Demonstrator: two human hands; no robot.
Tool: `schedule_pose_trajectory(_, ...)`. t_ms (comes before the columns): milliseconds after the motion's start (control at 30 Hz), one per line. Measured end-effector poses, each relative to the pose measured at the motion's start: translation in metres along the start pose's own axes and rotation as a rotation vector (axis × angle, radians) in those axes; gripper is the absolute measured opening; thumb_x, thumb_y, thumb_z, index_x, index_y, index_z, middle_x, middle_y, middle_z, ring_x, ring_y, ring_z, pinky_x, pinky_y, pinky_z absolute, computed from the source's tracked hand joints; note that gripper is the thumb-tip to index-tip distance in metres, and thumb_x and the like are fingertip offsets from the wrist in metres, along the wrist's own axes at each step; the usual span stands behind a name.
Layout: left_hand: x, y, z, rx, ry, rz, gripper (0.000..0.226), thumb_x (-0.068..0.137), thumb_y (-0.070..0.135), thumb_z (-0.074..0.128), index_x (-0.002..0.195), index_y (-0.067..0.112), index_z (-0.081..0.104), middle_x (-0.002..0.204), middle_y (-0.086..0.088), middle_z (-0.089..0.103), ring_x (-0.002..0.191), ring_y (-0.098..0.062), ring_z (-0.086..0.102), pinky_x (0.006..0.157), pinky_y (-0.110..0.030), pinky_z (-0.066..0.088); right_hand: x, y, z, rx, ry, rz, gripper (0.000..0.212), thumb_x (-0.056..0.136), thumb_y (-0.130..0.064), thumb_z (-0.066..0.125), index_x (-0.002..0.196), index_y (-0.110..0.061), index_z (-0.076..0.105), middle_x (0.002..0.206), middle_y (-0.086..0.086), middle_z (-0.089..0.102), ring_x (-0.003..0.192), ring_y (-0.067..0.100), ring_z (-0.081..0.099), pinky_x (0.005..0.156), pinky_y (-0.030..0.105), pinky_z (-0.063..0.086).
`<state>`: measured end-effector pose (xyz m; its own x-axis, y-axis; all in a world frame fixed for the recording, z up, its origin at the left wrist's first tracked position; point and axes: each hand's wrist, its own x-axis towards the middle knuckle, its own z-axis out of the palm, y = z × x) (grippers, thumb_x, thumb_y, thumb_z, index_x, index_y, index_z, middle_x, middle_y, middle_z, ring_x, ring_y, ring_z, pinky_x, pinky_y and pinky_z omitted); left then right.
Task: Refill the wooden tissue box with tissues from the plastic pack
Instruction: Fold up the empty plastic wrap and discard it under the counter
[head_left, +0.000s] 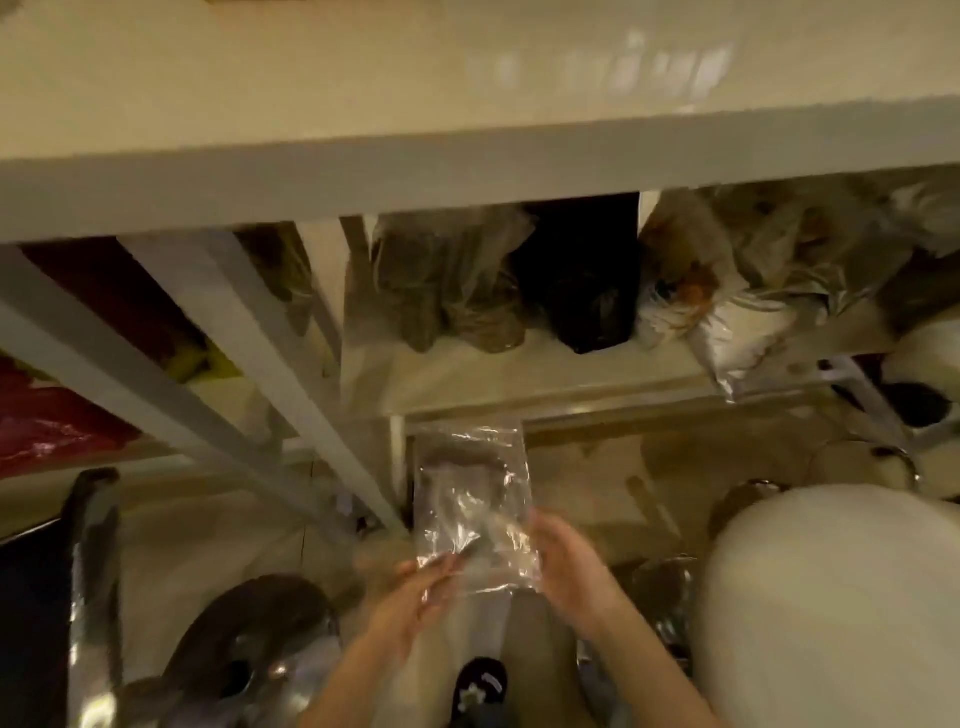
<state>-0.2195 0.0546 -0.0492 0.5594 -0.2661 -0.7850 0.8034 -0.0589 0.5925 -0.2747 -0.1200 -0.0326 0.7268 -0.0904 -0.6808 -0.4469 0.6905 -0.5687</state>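
Observation:
A clear, crinkly plastic pack (475, 499) hangs flat in front of me, low in the middle of the view. It looks see-through and limp; I cannot tell whether tissues are inside. My left hand (415, 597) pinches its lower left corner. My right hand (566, 566) holds its lower right edge. No wooden tissue box shows in this blurred view.
A white shelving unit (467, 150) rises ahead, its lower shelf (519, 374) crowded with plastic bags (452, 291) and a black bag (587, 280). A big white sack (831, 608) sits at the right. Dark round objects (249, 644) lie on the floor at the left. Red packages (57, 421) are far left.

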Motion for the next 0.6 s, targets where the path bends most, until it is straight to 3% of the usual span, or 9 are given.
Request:
schedule_pose_trajectory(67,0.049,-0.023,-0.009,0.057,0.08,-0.002,0.011,0.081,0.006,0.063,0.074,0.012,0.069,0.087,-0.013,0.07,0.059,-0.009,0.067,0.053,-0.018,0.053,0.037,0.028,-0.01,-0.233,0.141,-0.087,0.013,0.08,-0.004,0.06,0.082,-0.014,0.069,0.084,0.008,0.072,0.072,0.017,0.069,0.068,0.029,0.053)
schedule_pose_trajectory(167,0.121,-0.051,-0.02,0.136,0.117,0.008,0.016,0.084,0.005,0.06,0.071,0.012,0.065,0.068,-0.004,0.07,0.049,-0.005,0.065,0.041,-0.013,0.048,0.106,0.069,-0.038,-0.27,0.264,-0.162,0.035,0.08,0.014,0.055,0.073,-0.018,0.067,0.065,0.003,0.066,0.057,0.016,0.063,0.05,0.021,0.049)
schedule_pose_trajectory(233,0.165,-0.067,-0.028,0.131,0.157,0.048,0.017,0.083,0.0,0.059,0.068,0.009,0.062,0.05,0.003,0.069,0.043,-0.005,0.064,0.039,-0.015,0.049,0.153,0.095,-0.057,-0.342,0.29,-0.181,0.035,0.08,0.017,0.054,0.086,-0.016,0.064,0.072,0.01,0.067,0.064,0.022,0.066,0.057,0.027,0.055)
schedule_pose_trajectory(333,0.234,-0.094,-0.038,0.188,0.27,0.184,0.023,0.079,-0.005,0.063,0.059,0.006,0.058,0.04,0.001,0.063,0.048,-0.019,0.064,0.045,-0.022,0.052,0.22,0.135,-0.08,-0.479,0.363,-0.202,0.033,0.083,0.006,0.057,0.113,-0.008,0.051,0.085,0.01,0.066,0.085,0.034,0.066,0.08,0.049,0.055)
schedule_pose_trajectory(400,0.269,-0.111,-0.041,0.21,0.318,0.216,0.022,0.08,-0.01,0.059,0.061,0.0,0.052,0.053,-0.007,0.059,0.055,-0.027,0.056,0.044,-0.018,0.05,0.253,0.153,-0.087,-0.561,0.403,-0.234,0.03,0.087,-0.002,0.056,0.114,-0.013,0.047,0.083,0.006,0.064,0.086,0.032,0.065,0.078,0.043,0.056)
schedule_pose_trajectory(500,0.314,-0.127,-0.046,0.374,0.355,0.284,0.009,0.081,-0.007,0.058,0.072,-0.006,0.056,0.06,-0.011,0.052,0.051,-0.018,0.053,0.039,-0.006,0.041,0.294,0.167,-0.097,-0.609,0.428,-0.262,0.024,0.092,-0.005,0.049,0.115,-0.009,0.049,0.092,0.022,0.06,0.089,0.038,0.059,0.068,0.02,0.048)
schedule_pose_trajectory(600,0.356,-0.133,-0.055,0.501,0.406,0.386,0.009,0.078,0.001,0.065,0.081,0.004,0.057,0.065,-0.006,0.059,0.06,-0.017,0.057,0.048,-0.008,0.042,0.335,0.177,-0.104,-0.841,0.446,-0.307,0.026,0.089,0.0,0.047,0.115,-0.003,0.052,0.105,0.015,0.059,0.098,0.028,0.057,0.085,0.031,0.046)
